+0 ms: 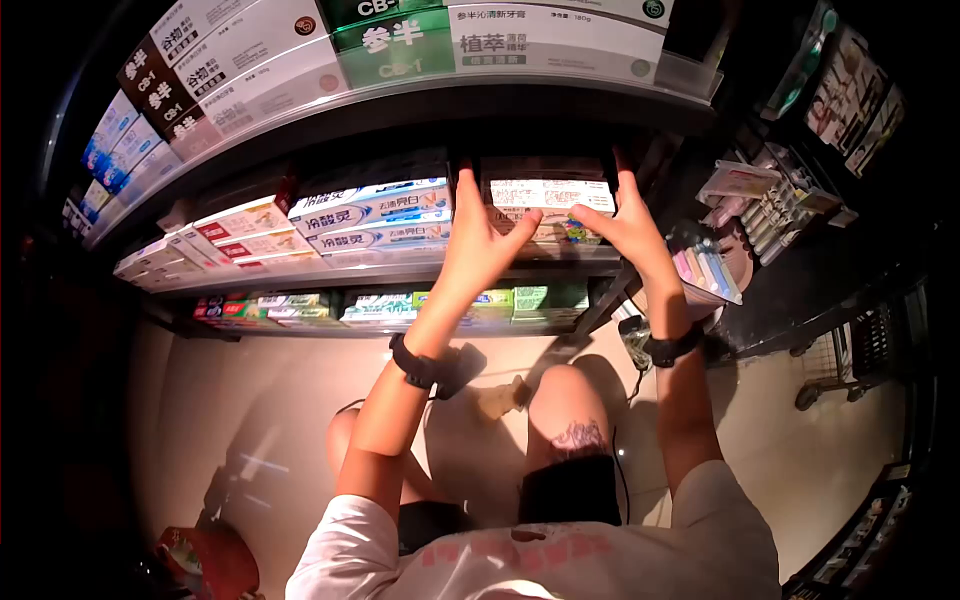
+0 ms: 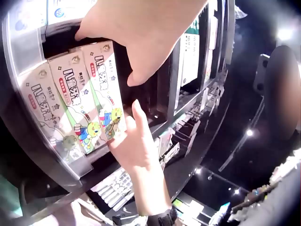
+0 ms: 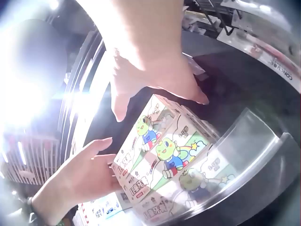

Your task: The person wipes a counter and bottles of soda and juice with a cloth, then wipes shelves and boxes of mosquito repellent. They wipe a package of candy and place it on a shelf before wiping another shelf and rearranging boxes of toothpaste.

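A stack of white children's toothpaste boxes [image 1: 550, 192] printed with a cartoon frog sits on the middle shelf. Three box fronts show in the left wrist view, the outermost box [image 2: 44, 110] partly behind the clear shelf lip. My left hand [image 1: 485, 238] reaches along the stack's left side, fingers straight into the shelf and thumb toward the front. On the opposite side, my right hand [image 1: 632, 230] mirrors it, its fingertips right by the boxes in the left wrist view. Spread thumb and fingers of the right hand [image 3: 146, 70] frame the stack's end in the right wrist view.
Blue-and-white toothpaste boxes [image 1: 375, 215] stand left of the stack. Larger boxes [image 1: 555, 40] fill the shelf above, and more packages [image 1: 380, 308] line the one below. A clear lip [image 3: 254, 155] edges the shelf. Hanging goods [image 1: 770, 215] and a cart [image 1: 860, 350] are at right.
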### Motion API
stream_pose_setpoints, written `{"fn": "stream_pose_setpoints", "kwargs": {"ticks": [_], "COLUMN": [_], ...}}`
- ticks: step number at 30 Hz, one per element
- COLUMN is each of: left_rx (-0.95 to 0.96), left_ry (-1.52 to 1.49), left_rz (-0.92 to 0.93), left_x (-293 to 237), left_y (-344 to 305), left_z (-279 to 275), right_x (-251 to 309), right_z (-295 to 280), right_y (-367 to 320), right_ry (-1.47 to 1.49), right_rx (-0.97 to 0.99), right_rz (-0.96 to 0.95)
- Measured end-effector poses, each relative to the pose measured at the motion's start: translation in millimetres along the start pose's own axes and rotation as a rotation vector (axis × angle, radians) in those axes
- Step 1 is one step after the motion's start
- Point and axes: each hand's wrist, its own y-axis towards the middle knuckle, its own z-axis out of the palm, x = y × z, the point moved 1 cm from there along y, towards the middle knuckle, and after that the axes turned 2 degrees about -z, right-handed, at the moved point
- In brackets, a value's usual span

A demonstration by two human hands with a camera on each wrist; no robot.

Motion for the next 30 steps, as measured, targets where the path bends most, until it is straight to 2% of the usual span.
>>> {"fn": "stream_pose_setpoints", "kwargs": {"ticks": [1,3,5,7,9,11,13,15,17,18,19,21,22,25,27,29,30], "left_rx": [0.025,0.008,0.041,0.057,0.159,0.133,0.183,0.141,0.16,0.165,0.196,0.106,0.095,0.036,0.237,0.279,0.275], "left_ry": [-0.171,-0.058,0.161,0.09,-0.072,-0.013,-0.026,0.07,0.061,0.056,-0.041,0.314,0.313,0.171,0.045,0.053,0.023], "left_rz": [-0.052,-0.039,0.13,0.126,-0.076,-0.089,-0.198,-0.126,-0.19,-0.181,-0.313,0.095,0.089,0.035,-0.344,-0.343,-0.284], "left_x": [-12.5,9.0,11.7,14.2,21.4,23.2,22.4,15.4,11.7,9.7,12.1,25.4,24.9,20.3,9.7,5.7,13.7], "left_y": [2.6,6.8,8.6,7.3,9.1,10.4,11.7,9.6,9.6,5.8,8.1,9.9,9.6,11.0,14.7,16.3,18.2], "left_z": [-2.4,-5.4,-7.5,-6.7,-7.3,-8.4,-8.4,-6.5,-6.4,-4.7,-6.7,-6.0,-4.9,-4.3,-9.2,-9.0,-8.2], "right_x": [-0.9,-5.7,-19.1,-24.4,-26.6,-23.7,-20.7,-26.5,-30.1,-39.7,-36.8,-29.1,-33.0,-34.6,-12.2,-13.7,-13.2], "right_z": [-1.8,-2.7,-0.4,-3.1,-6.4,-6.9,-9.3,-10.0,-11.6,-11.8,-11.2,-11.7,-11.3,-12.5,-14.0,-14.6,-14.5], "right_y": [1.9,6.0,9.3,9.8,10.4,10.1,11.0,13.7,15.9,14.1,12.6,15.9,16.8,18.7,17.4,18.1,19.2], "right_ry": [0.012,-0.034,0.002,-0.138,-0.224,-0.304,-0.305,-0.309,-0.214,-0.281,-0.276,-0.233,-0.235,-0.344,-0.233,-0.219,-0.207], "right_rx": [0.01,0.049,0.092,0.03,0.025,0.013,0.013,0.012,0.047,0.005,0.014,0.048,0.061,0.009,0.186,0.213,0.245], "right_rz": [0.001,0.008,0.018,-0.106,-0.103,-0.091,-0.048,-0.062,-0.052,-0.133,-0.13,-0.108,-0.11,-0.193,-0.03,-0.027,-0.029]}}
